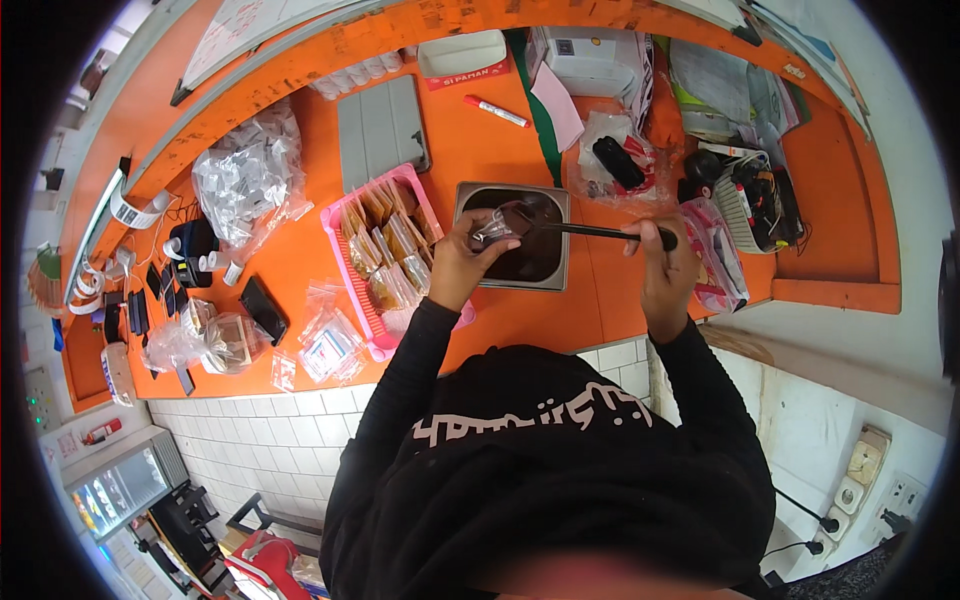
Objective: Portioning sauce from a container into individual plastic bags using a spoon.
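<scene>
My left hand (472,255) holds a small clear plastic bag (492,229) by its sides, above the left part of a rectangular steel pan (562,279) of dark brown contents. Gripped in my right hand (664,259) is the long black handle of a utensil (592,230), which reaches left over the pan to the mouth of the bag. The utensil's far end is dark and its shape is hard to make out. Left of the pan stands a pink plastic basket (346,281) with rows of filled clear bags (386,240).
A large bag of clear packaging (251,180), a grey case (382,127) and a red marker (496,111) lie on the orange counter (525,315). Small zip bags (330,349) and a black phone (264,309) are at left. A wrapped black object (619,163) and stationery basket (750,202) are at right.
</scene>
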